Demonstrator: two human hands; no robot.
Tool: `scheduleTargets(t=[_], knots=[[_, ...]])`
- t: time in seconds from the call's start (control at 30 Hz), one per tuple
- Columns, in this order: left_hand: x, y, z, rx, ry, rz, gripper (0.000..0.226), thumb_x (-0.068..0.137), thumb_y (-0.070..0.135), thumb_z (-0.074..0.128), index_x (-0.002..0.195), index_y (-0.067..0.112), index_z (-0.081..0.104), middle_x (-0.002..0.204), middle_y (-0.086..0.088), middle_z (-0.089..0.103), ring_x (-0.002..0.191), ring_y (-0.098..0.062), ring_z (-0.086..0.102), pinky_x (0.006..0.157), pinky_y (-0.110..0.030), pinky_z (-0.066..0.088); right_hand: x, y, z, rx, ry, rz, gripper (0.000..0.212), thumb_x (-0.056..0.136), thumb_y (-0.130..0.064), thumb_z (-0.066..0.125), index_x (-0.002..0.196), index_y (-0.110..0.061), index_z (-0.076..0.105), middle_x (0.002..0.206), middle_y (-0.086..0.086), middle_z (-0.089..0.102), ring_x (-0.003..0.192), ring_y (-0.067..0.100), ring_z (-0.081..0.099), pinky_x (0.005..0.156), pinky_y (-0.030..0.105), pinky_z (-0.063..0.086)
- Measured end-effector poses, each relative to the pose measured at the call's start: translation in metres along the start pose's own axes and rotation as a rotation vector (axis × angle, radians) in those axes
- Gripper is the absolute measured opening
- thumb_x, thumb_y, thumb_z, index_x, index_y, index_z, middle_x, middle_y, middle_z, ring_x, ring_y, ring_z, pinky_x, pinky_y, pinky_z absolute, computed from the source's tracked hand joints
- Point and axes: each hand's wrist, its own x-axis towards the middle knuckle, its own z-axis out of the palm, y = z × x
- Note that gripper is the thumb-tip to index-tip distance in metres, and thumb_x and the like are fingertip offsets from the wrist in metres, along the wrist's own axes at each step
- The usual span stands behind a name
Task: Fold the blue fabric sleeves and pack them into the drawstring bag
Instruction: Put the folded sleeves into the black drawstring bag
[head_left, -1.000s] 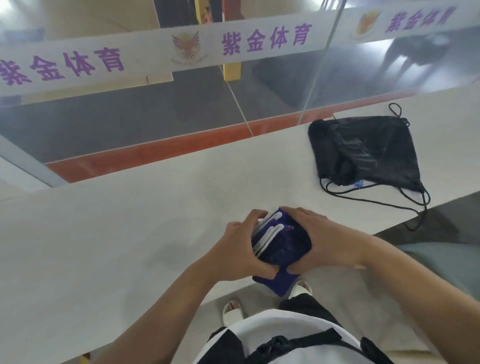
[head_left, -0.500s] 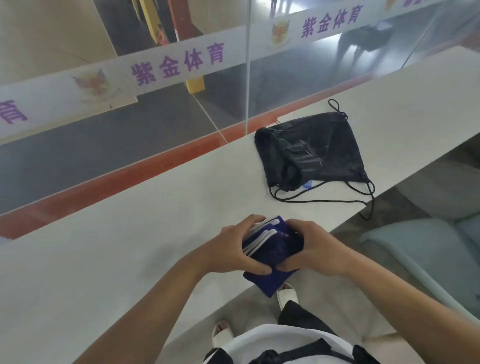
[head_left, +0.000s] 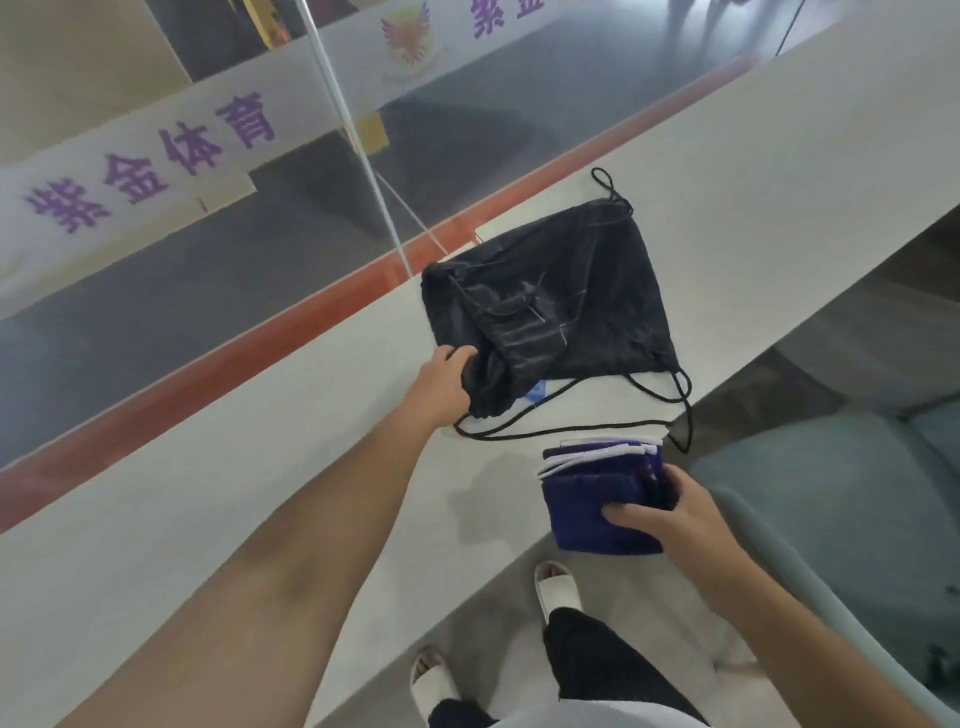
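While left hand (head_left: 440, 385) touches bag (head_left: 571, 291), right hand (head_left: 683, 522) pinches sleeves (head_left: 582, 493), thumb atop.

At your ten o'clock, the white band (head_left: 156, 171) reads 紫金体育 in purple. At twelve, a winged crest (head_left: 410, 39) stands on the same band, then 紫金 again, cut off at the top. Marks on the bag (head_left: 561, 301) are too faint to read.

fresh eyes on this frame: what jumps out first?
The black drawstring bag lies flat on the pale counter, and the left hand grips its gathered mouth. Nearer, at the counter's front edge, the right hand holds the folded blue sleeves as a stack, white bands showing on top.
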Motion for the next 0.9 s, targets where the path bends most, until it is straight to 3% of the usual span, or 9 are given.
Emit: scheduleTargets(t=[0.07, 0.17, 0.27, 0.33, 0.43, 0.5, 0.57, 0.7, 0.9], knots=[[0.026, 0.008, 0.003, 0.142, 0.073, -0.008, 0.073, 0.091, 0.001, 0.06, 0.151, 0.032, 0.032, 0.164, -0.004, 0.022, 0.136, -0.035, 0.044, 0.105, -0.045, 0.049, 0.005, 0.0, -0.011, 0.018, 0.039, 0.001, 0.055, 0.062, -0.013, 0.092, 0.11, -0.021, 0.067, 0.099, 0.0, 0.079, 0.089, 0.019, 0.075, 0.071, 0.034, 0.062], [0.062, 0.017, 0.004, 0.265, 0.169, -0.006, 0.079, 0.094, 0.004, 0.061, 0.154, 0.039, 0.024, 0.169, -0.005, 0.013, 0.148, -0.036, 0.029, 0.112, -0.049, 0.04, 0.011, -0.001, -0.023, 0.052, 0.061, -0.02, 0.061, 0.053, -0.026, 0.09, 0.11, -0.023, 0.069, 0.1, 0.0, 0.079, 0.089, 0.017, 0.076, 0.067, 0.027, 0.06], [0.092, 0.02, -0.002, 0.482, 0.079, 0.089, 0.085, 0.094, 0.009, 0.065, 0.157, 0.042, 0.018, 0.171, -0.003, 0.002, 0.155, -0.035, 0.006, 0.122, -0.054, 0.018, 0.015, -0.002, -0.032, 0.085, 0.082, -0.042, 0.057, 0.048, -0.034, 0.09, 0.103, -0.033, 0.072, 0.098, -0.003, 0.079, 0.086, 0.014, 0.076, 0.062, 0.021, 0.058], [0.107, 0.019, -0.005, 0.615, -0.049, 0.135, 0.074, 0.096, 0.028, 0.065, 0.156, 0.041, 0.023, 0.17, -0.004, 0.009, 0.156, -0.035, 0.005, 0.122, -0.057, 0.009, 0.018, -0.003, -0.036, 0.105, 0.072, -0.051, 0.056, 0.05, -0.035, 0.091, 0.103, -0.037, 0.073, 0.1, -0.002, 0.079, 0.087, 0.014, 0.076, 0.063, 0.021, 0.058], [0.103, 0.012, -0.006, 0.603, -0.177, 0.072, 0.062, 0.098, 0.039, 0.057, 0.154, 0.038, 0.031, 0.156, -0.007, 0.043, 0.14, -0.036, 0.041, 0.119, -0.057, 0.029, 0.023, -0.002, -0.04, 0.115, 0.061, -0.051, 0.058, 0.052, -0.036, 0.092, 0.107, -0.034, 0.073, 0.104, 0.001, 0.078, 0.091, 0.018, 0.076, 0.066, 0.025, 0.059], [0.083, 0.005, -0.005, 0.507, -0.201, -0.021, 0.064, 0.098, 0.038, 0.054, 0.156, 0.035, 0.025, 0.15, -0.008, 0.045, 0.126, -0.036, 0.055, 0.106, -0.051, 0.047, 0.026, -0.003, -0.038, 0.114, 0.048, -0.043, 0.059, 0.053, -0.036, 0.092, 0.109, -0.032, 0.072, 0.106, 0.002, 0.078, 0.093, 0.02, 0.076, 0.07, 0.03, 0.061], [0.053, -0.006, -0.003, 0.483, -0.199, -0.104, 0.064, 0.099, 0.039, 0.052, 0.156, 0.029, 0.024, 0.148, -0.011, 0.043, 0.122, -0.038, 0.057, 0.098, -0.047, 0.051, 0.029, -0.006, -0.034, 0.106, 0.032, -0.038, 0.06, 0.053, -0.037, 0.093, 0.109, -0.031, 0.072, 0.105, 0.002, 0.078, 0.093, 0.021, 0.076, 0.071, 0.03, 0.061], [-0.015, -0.032, -0.001, 0.381, -0.172, -0.307, 0.046, 0.097, 0.031, 0.054, 0.139, 0.013, 0.045, 0.126, -0.013, 0.06, 0.107, -0.033, 0.064, 0.086, -0.04, 0.053, 0.04, -0.014, -0.018, 0.085, -0.013, -0.036, 0.059, 0.049, -0.036, 0.092, 0.105, -0.027, 0.073, 0.1, 0.001, 0.08, 0.087, 0.019, 0.077, 0.064, 0.023, 0.058], [-0.104, -0.039, 0.01, -0.093, -0.232, -0.608, 0.024, 0.096, 0.021, 0.041, 0.106, 0.005, 0.054, 0.086, -0.017, 0.072, 0.071, -0.031, 0.074, 0.073, -0.039, 0.064, 0.058, -0.021, 0.013, 0.002, -0.107, -0.006, 0.074, 0.044, -0.042, 0.091, 0.111, -0.019, 0.07, 0.096, 0.002, 0.08, 0.086, 0.022, 0.077, 0.066, 0.027, 0.059]])
